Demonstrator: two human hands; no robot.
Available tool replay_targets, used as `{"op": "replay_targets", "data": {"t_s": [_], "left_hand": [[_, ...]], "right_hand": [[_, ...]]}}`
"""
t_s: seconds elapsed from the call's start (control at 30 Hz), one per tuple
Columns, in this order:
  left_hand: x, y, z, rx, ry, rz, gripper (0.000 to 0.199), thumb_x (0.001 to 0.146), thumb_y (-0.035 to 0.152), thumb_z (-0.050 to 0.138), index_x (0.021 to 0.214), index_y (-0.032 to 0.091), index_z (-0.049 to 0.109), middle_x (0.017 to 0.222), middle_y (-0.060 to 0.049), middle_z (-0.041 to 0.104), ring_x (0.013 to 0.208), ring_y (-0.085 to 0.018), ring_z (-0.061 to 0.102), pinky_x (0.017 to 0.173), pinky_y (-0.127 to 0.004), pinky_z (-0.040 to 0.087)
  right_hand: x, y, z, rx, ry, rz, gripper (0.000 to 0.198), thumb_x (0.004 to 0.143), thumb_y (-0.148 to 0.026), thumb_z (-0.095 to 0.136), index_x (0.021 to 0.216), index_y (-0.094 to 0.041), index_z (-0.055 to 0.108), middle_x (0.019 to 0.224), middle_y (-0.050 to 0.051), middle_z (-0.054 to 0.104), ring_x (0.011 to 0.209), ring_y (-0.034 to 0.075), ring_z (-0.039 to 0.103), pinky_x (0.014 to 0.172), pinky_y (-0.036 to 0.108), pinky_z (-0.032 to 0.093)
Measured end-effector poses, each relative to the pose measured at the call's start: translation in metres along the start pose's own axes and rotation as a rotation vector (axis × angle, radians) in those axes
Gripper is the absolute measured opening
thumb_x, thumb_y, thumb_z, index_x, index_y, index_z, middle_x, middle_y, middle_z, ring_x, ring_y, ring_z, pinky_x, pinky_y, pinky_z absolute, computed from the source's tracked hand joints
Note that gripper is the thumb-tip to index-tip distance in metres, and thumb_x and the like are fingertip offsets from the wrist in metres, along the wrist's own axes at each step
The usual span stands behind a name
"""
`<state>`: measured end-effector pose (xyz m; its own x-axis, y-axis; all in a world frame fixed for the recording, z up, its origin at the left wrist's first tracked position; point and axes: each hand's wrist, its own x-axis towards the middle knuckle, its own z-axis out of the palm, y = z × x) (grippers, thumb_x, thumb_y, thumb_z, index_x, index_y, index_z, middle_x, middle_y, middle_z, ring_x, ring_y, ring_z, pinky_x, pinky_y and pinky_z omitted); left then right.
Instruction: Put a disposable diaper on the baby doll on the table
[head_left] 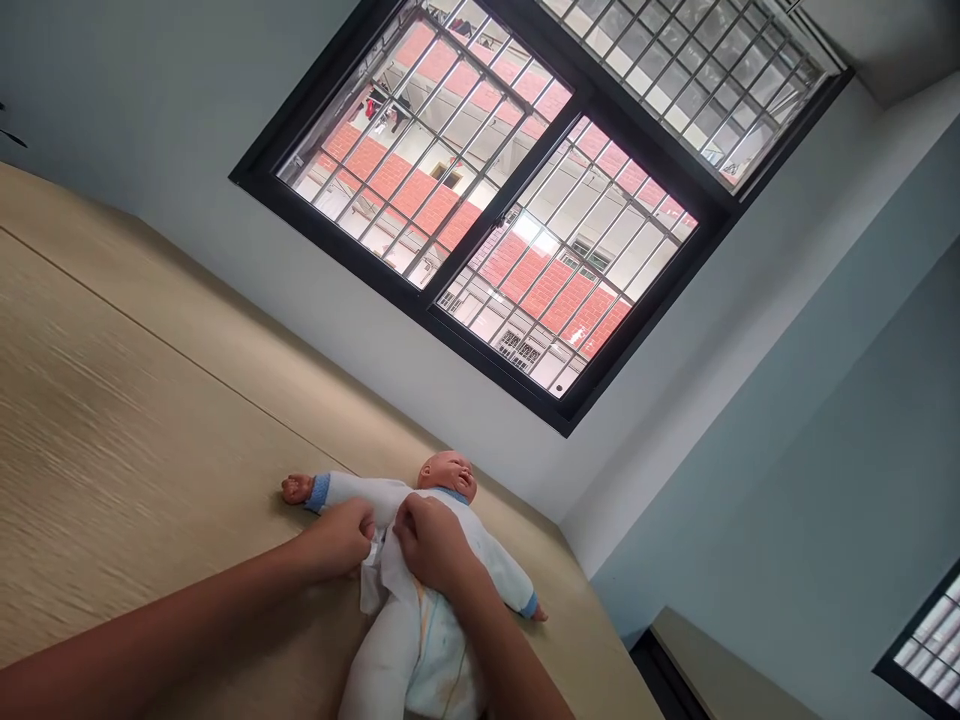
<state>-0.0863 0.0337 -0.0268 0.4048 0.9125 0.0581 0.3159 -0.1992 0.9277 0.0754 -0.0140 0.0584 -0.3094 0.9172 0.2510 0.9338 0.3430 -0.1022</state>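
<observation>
A baby doll [448, 474] lies on its back on the wooden table, arms spread wide. Its white outfit [499, 570] has blue cuffs and a blue collar. Over its lower body is a white diaper [442, 650] with faint blue and orange lines. My left hand [345, 540], at the side of the doll's waist, is closed on the white edge of the diaper. Close beside it, my right hand [429, 540] rests on the doll's belly with curled fingers. What those fingers pinch is hidden. The doll's lower legs are out of view or behind my right forearm.
The pale wooden table [150, 420] has a seam along it and meets the wall at its far edge. Above stands a barred, black-framed window [495, 220]. At lower right, another piece of furniture [712, 660] sits beyond the table's edge.
</observation>
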Motion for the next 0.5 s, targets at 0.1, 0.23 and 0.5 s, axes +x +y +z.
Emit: {"op": "replay_targets", "data": {"t_s": [0.1,0.23,0.5], "left_hand": [[0.001,-0.002,0.003,-0.024,-0.022,0.021,0.027,0.063,0.029,0.061,0.088,0.019,0.059,0.068,-0.005,0.066,0.067,-0.026,0.069,0.054,-0.027,0.044],[0.000,0.000,0.003,0.050,-0.054,0.011,0.023,0.065,0.031,0.061,0.083,0.017,0.064,0.056,-0.004,0.059,0.063,-0.026,0.066,0.053,-0.028,0.040],[-0.003,0.007,0.000,0.061,-0.050,-0.028,0.021,0.068,0.039,0.065,0.073,0.019,0.063,0.059,-0.006,0.061,0.068,-0.029,0.071,0.056,-0.030,0.044]], "right_hand": [[0.004,-0.001,0.001,-0.022,-0.004,-0.031,0.016,0.085,-0.008,0.069,0.082,-0.023,0.068,0.087,0.009,0.071,0.081,0.024,0.058,0.067,0.036,0.033],[0.011,-0.005,0.006,-0.173,-0.052,-0.074,0.013,0.080,-0.006,0.070,0.077,-0.019,0.070,0.089,0.011,0.071,0.087,0.025,0.058,0.071,0.036,0.036],[0.015,-0.017,0.013,-0.408,-0.096,-0.065,0.019,0.081,-0.012,0.071,0.098,-0.016,0.076,0.102,0.015,0.072,0.088,0.027,0.062,0.072,0.036,0.040]]}}
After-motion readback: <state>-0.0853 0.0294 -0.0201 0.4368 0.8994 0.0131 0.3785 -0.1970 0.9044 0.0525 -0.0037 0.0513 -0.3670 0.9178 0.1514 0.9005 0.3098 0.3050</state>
